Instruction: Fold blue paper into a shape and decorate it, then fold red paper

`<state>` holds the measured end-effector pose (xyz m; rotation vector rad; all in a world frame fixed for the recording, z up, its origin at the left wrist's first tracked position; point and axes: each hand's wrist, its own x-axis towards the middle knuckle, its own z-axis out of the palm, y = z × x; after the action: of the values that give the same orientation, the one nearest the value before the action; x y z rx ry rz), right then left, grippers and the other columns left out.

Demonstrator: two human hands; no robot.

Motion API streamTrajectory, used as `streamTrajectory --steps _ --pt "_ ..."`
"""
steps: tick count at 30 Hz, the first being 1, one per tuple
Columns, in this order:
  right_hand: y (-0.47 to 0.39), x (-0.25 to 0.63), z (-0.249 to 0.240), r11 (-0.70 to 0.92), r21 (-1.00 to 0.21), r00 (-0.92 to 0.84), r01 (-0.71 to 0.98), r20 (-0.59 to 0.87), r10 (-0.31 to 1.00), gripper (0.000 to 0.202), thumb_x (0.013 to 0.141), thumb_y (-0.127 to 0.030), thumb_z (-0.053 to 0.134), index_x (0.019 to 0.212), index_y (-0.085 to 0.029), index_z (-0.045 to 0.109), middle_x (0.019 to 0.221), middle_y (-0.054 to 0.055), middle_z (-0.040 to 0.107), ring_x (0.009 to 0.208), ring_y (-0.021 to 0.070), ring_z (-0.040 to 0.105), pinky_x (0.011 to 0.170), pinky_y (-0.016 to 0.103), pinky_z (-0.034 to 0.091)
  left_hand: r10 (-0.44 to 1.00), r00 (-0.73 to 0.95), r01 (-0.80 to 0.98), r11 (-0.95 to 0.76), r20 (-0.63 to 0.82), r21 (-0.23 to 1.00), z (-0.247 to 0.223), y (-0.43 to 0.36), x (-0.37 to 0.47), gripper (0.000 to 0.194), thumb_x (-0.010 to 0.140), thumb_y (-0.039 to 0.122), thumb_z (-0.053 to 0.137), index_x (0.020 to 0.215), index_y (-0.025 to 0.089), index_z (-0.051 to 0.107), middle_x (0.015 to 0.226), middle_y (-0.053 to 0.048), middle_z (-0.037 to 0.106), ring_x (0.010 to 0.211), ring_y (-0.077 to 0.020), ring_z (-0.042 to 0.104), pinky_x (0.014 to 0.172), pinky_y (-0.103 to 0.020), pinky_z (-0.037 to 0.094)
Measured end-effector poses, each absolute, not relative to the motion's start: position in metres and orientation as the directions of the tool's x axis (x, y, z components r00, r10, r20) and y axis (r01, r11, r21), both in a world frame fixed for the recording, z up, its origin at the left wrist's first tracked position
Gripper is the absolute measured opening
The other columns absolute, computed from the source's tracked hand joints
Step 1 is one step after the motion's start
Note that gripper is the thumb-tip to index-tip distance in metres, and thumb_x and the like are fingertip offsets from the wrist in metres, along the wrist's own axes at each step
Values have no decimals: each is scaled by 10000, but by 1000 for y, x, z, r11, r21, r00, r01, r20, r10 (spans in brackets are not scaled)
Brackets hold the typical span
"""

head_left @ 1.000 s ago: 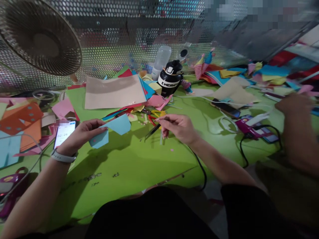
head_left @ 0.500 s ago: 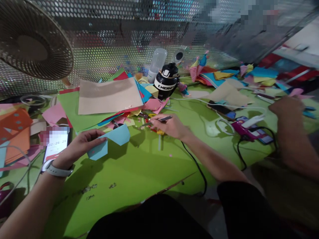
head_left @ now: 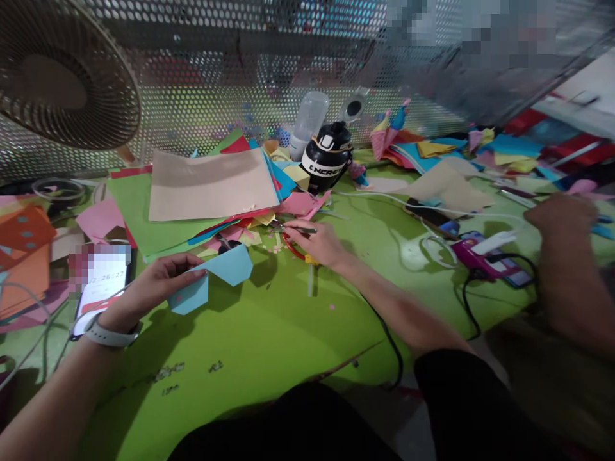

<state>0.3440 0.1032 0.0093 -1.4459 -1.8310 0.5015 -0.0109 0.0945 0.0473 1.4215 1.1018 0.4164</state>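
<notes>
My left hand (head_left: 168,282) is closed on a folded piece of light blue paper (head_left: 230,264), pinching it between thumb and fingers above the table. My right hand (head_left: 317,243) grips a slim, dark, pen-like tool (head_left: 305,230); its kind is unclear. The tool's tip points left, over small yellow paper scraps at the edge of the paper pile. Under that hand lie a red loop-shaped handle (head_left: 291,246) and a small yellow piece (head_left: 311,260), partly hidden by the fingers. Dark scissor-like handles (head_left: 229,246) show behind the blue paper.
A stack of coloured sheets (head_left: 211,186) lies behind my hands. A black bottle (head_left: 327,157) stands beyond it, a fan (head_left: 62,83) at left, a lit phone (head_left: 103,282) by my left wrist. Cables and a magenta power bank-like box (head_left: 473,259) lie right, near another person's arm (head_left: 571,269).
My right hand has shifted slightly left and down, and the tool's tip has moved up toward the paper pile. My left hand still holds the blue paper in nearly the same place.
</notes>
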Motion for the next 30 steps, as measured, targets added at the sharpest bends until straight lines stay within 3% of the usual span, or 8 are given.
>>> streamTrajectory --steps 6,14,19,22,26,30 --pt "105 345 6 271 -697 -73 664 300 951 251 913 -398 585 1007 -243 759 945 50 786 767 214 746 704 331 598 815 470 354 179 -340 918 46 93 -10 315 823 455 743 991 196 684 717 6 647 517 -82 520 445 -175 405" --pt "106 345 4 256 -771 -27 583 296 955 237 917 -397 567 956 -229 729 855 50 775 776 247 769 607 323 596 799 489 350 188 -350 918 46 93 -9 313 833 434 737 1025 195 673 733 10 635 543 -80 527 474 -179 417" --pt "88 341 28 250 -860 4 444 281 960 268 890 -441 619 924 -192 713 788 50 773 708 237 772 499 261 546 832 486 312 122 -269 942 52 89 -1 425 860 391 702 1230 214 590 781 10 634 569 -93 545 486 -192 433" --pt "64 328 49 271 -889 -21 369 283 959 265 895 -437 644 949 -192 729 783 46 780 658 210 763 465 244 540 850 485 293 64 -206 954 51 87 2 357 880 375 675 1185 200 609 762 6 623 567 -90 531 485 -189 428" --pt "35 301 70 501 -778 -220 379 450 865 169 927 -298 638 1011 -203 749 762 28 787 623 178 752 534 262 595 842 523 278 -24 -130 960 46 86 2 218 898 332 642 1044 176 683 843 -27 655 632 -83 542 515 -169 442" --pt "26 277 73 810 -481 -435 337 683 587 263 916 -129 633 1159 -196 708 821 34 798 662 146 749 585 237 595 799 587 237 -21 -127 971 46 81 4 236 896 346 638 1032 167 712 923 -40 669 721 -103 582 580 -195 518"
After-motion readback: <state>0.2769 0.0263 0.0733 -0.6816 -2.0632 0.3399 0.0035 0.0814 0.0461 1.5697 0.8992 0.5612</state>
